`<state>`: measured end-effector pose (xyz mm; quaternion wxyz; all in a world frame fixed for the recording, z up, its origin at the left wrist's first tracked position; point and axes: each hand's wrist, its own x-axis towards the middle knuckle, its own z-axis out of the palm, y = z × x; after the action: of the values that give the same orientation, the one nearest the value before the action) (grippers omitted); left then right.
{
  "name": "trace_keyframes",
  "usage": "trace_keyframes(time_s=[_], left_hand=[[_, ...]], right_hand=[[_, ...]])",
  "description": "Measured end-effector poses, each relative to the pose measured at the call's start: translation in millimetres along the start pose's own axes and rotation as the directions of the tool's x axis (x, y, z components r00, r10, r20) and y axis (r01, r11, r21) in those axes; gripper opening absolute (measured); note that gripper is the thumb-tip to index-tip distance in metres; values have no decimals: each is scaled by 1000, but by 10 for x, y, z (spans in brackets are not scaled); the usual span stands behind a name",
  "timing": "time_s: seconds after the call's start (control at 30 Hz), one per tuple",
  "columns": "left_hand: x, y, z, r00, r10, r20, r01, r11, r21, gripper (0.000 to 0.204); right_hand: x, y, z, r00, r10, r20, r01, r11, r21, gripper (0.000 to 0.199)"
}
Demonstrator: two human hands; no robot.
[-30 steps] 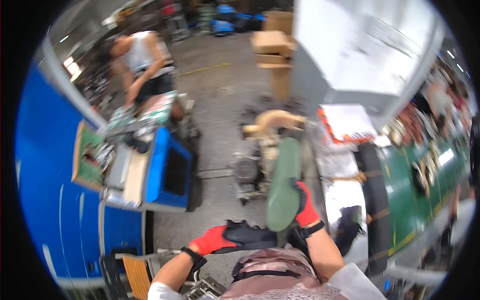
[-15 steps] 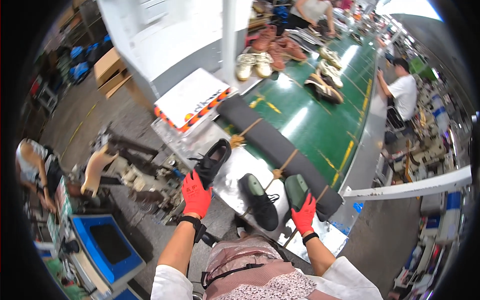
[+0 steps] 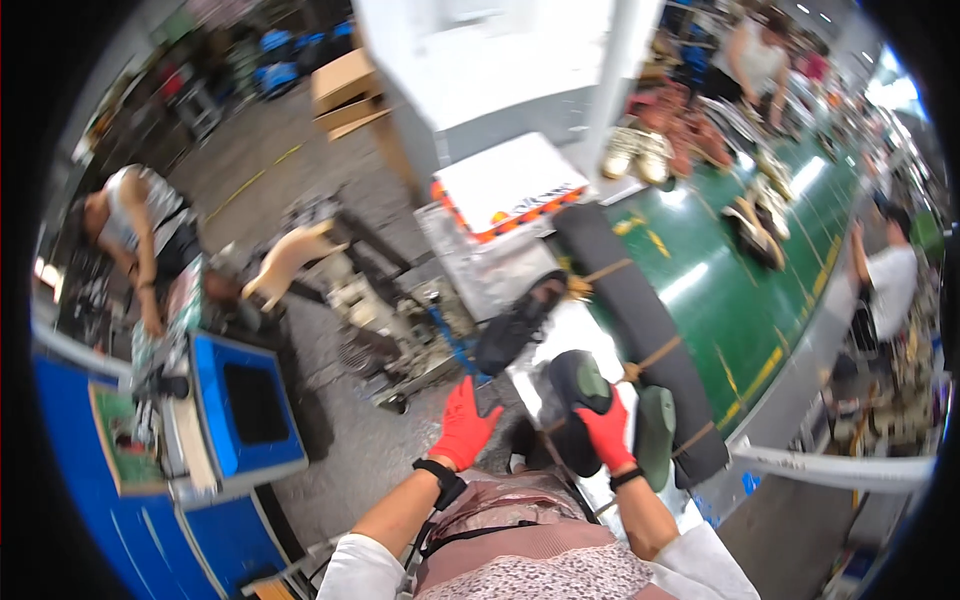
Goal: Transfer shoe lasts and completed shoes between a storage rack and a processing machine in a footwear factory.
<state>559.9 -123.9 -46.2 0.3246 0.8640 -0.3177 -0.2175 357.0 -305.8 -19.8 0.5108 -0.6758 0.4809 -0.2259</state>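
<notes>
Fingers (image 3: pixel 467 394) of the left hand (image 3: pixel 464 432), in a red glove, are standing wide apart with the thumb out to the right, and they are holding nothing. The fingers of the right hand (image 3: pixel 606 424), gloved alike, are curving over the right side of the near black shoe (image 3: pixel 566 432); whether they are gripping it or only resting against it, I cannot tell, since the palm's underside is staying out of view. That shoe is lying on the silvery worktop (image 3: pixel 585 330), a green form (image 3: pixel 590 376) showing in its opening, and the hand is hiding part of both. Just right of the hand, a green foot-shaped piece (image 3: pixel 655 438) is lying beside the grey roll (image 3: pixel 640 330), whose cord is showing only in stretches. A far black shoe (image 3: pixel 515 328) is lying by the worktop's left edge, just beyond the left fingertips; blur is hiding its laces and its exact footing. Farther off, a white and orange box (image 3: pixel 512 188) is sitting with smeared print. At far left a co-worker (image 3: pixel 145 225) is leaning forward, while shoes on the green belt (image 3: pixel 700 270) are blurring at far right.
</notes>
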Motion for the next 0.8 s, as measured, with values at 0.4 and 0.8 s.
trace_keyframes(time_s=[0.4, 0.8], left_hand=[[-568, 323, -1637, 952, 27, 304, 297, -310, -903, 60], [-30, -459, -1350, 992, 124, 16, 68, -419, -905, 72]], right_hand=[[-591, -1851, 1629, 824, -395, 406, 132, 831, 541, 93], [-316, -2631, 2781, 729, -381, 569, 669, 574, -473, 111]])
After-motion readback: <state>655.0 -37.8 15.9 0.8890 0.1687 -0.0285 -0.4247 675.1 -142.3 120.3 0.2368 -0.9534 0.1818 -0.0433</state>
